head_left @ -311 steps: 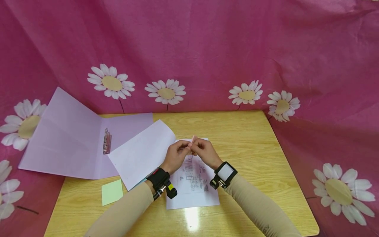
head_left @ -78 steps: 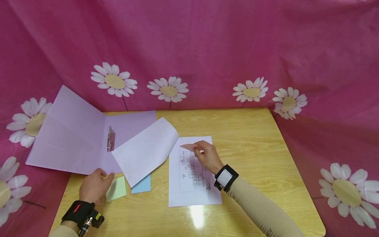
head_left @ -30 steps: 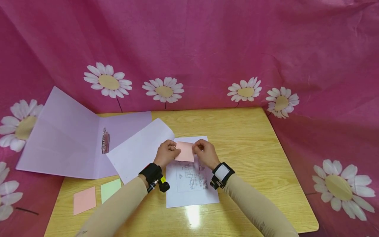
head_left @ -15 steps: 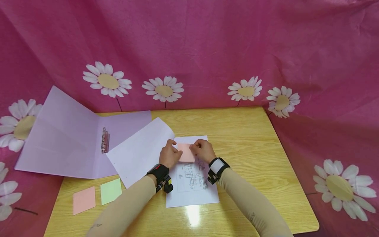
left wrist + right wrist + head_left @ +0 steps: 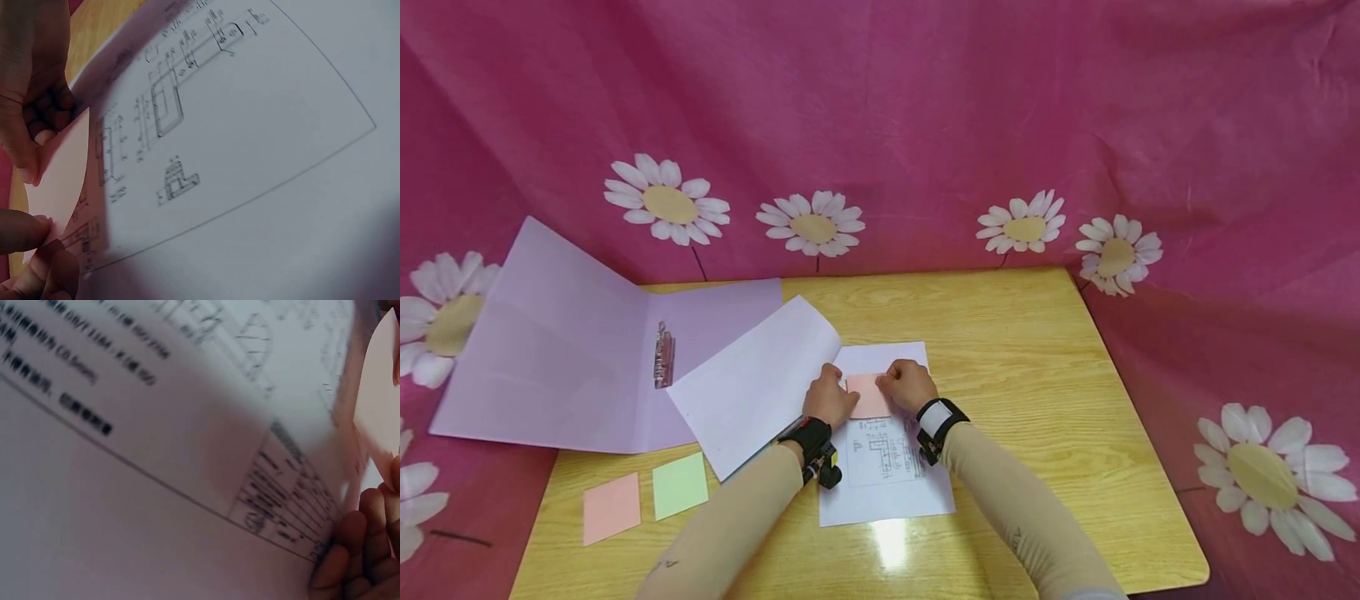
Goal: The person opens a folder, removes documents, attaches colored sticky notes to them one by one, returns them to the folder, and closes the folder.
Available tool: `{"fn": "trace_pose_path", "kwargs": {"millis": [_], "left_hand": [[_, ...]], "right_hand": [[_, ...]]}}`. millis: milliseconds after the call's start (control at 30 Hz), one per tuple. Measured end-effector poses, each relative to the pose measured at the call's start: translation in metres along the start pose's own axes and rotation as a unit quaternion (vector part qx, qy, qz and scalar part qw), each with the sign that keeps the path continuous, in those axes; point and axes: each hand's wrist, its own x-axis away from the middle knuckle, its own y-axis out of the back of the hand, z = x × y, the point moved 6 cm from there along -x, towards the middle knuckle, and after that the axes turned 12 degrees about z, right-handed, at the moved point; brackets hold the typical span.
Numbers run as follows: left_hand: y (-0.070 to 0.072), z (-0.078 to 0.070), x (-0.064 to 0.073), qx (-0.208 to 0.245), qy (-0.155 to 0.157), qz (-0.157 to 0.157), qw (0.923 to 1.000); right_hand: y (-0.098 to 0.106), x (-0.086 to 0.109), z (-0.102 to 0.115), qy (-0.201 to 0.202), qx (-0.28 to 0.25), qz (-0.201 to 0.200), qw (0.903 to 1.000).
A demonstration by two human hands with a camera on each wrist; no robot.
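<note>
A pink sticky note (image 5: 868, 398) lies over the upper part of a white printed sheet (image 5: 887, 496) with line drawings. My left hand (image 5: 831, 400) pinches its left edge between thumb and finger, and my right hand (image 5: 909, 387) pinches the right edge. From the left wrist, the pink note (image 5: 59, 172) looks bowed, its near edge lifted off the drawing. In the right wrist view the note (image 5: 378, 394) shows at the right border, above the curled fingers of my right hand (image 5: 359, 553). Blur hides fine detail of the print.
A lilac ring binder (image 5: 572, 350) stands spread at the left, its metal clip (image 5: 664, 357) showing. A blank white sheet (image 5: 760, 383) overlaps it. Another pink note (image 5: 612, 508) and a green note (image 5: 680, 486) lie on the wooden table (image 5: 1015, 350) in front.
The left hand earlier laid one pink note at the table's left, then came back to pinch the note in the right hand. Both hands have since lowered this note toward the printed sheet.
</note>
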Motion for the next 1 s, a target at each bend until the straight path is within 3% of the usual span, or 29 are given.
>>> {"fn": "trace_pose_path", "kwargs": {"millis": [300,700,800,1000], "left_hand": [[-0.005,0.007,-0.002,-0.01,0.016,0.002,0.9998],[-0.011,0.008,-0.009,-0.057,0.032,0.014,0.9978],[-0.011,0.008,-0.009,-0.068,0.025,0.013,0.9973],[-0.008,0.004,-0.003,-0.114,-0.022,0.026,0.9929]], "right_hand": [[-0.006,-0.003,0.002,0.016,0.072,-0.027,0.9969],[-0.01,-0.005,0.004,0.018,0.12,-0.052,0.9912],[-0.01,-0.003,0.007,0.018,0.129,-0.047,0.9903],[-0.006,0.004,0.018,0.026,0.177,-0.033,0.9834]]}}
